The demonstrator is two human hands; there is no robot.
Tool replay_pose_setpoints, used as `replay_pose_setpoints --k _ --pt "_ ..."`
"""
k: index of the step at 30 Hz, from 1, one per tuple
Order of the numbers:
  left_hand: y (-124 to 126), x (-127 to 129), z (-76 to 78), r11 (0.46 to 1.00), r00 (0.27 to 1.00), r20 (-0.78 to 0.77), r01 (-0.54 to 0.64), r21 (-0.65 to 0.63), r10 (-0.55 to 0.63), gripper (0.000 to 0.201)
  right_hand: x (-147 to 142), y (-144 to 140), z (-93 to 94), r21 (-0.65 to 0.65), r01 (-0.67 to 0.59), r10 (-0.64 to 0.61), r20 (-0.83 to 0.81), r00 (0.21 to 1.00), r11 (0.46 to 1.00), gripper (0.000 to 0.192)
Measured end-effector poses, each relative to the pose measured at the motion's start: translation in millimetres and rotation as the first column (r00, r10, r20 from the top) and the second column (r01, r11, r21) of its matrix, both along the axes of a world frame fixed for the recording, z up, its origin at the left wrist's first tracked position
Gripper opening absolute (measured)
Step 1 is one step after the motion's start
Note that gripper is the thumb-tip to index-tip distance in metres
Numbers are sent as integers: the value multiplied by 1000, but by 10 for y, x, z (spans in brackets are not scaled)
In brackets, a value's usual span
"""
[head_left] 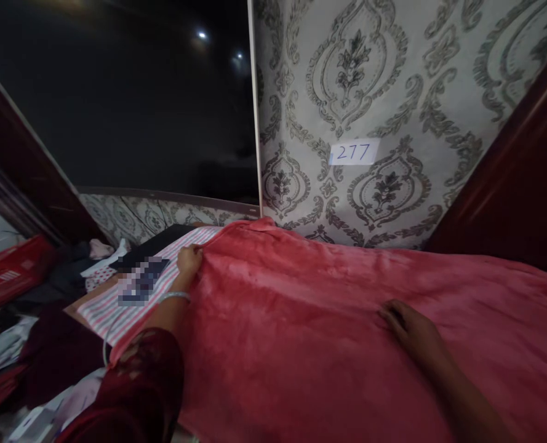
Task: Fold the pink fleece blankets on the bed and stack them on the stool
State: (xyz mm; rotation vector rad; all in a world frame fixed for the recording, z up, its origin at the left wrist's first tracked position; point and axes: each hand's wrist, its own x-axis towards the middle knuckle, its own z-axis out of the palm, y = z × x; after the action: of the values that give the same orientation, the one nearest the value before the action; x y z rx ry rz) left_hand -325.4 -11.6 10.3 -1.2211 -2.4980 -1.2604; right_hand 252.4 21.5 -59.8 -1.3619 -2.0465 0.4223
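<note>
A large red fleece blanket [301, 320] lies spread over a flat surface in front of me. My left hand [189, 258] grips the blanket's left edge near its far corner; a silver bangle sits on that wrist. Out on the middle of the blanket, my right hand [405, 323] rests flat, palm down with the fingers together. Under the blanket's left edge a pink and white striped cloth [111, 307] shows.
A blurred dark object [141, 280] lies on the striped cloth. Clothes and a red box [10, 271] are piled at the left. A patterned wall carries a paper label reading 277 [354, 152]. A dark window is at upper left; dark wood panels stand at both sides.
</note>
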Motion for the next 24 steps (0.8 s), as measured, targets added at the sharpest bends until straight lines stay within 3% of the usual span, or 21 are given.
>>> replay_pose_setpoints --k 2,4,8,10,12,14,19,24 --pt "-18 126 68 997 991 -113 61 -43 -66 24 -7 3 -10 25 -2 2 -8 1000 1000 35" --pt "-13 339 100 968 948 -203 225 -114 -244 28 -13 3 -14 41 1 -1 -10 1000 999 34" --pt "20 935 -6 759 720 -253 575 -305 -647 45 -14 7 -3 61 -18 18 -2 1000 998 31" --pt "31 1210 -108 661 612 -257 652 -370 -748 47 -11 20 -2 70 -30 30 2 1000 997 30" --pt "43 1401 -189 614 553 -271 678 -404 -788 34 -12 36 -8 86 -18 17 13 1000 996 27" --pt "62 1493 -214 617 542 -296 675 -404 -787 18 -18 45 -12 100 -14 12 26 1000 995 25" --pt "164 1468 -68 680 573 -375 669 -298 -728 27 -14 45 39 128 -80 72 71 995 989 16" --pt "205 1463 46 755 615 -480 632 -175 -626 25 25 57 183 231 -12 -17 124 992 973 13"
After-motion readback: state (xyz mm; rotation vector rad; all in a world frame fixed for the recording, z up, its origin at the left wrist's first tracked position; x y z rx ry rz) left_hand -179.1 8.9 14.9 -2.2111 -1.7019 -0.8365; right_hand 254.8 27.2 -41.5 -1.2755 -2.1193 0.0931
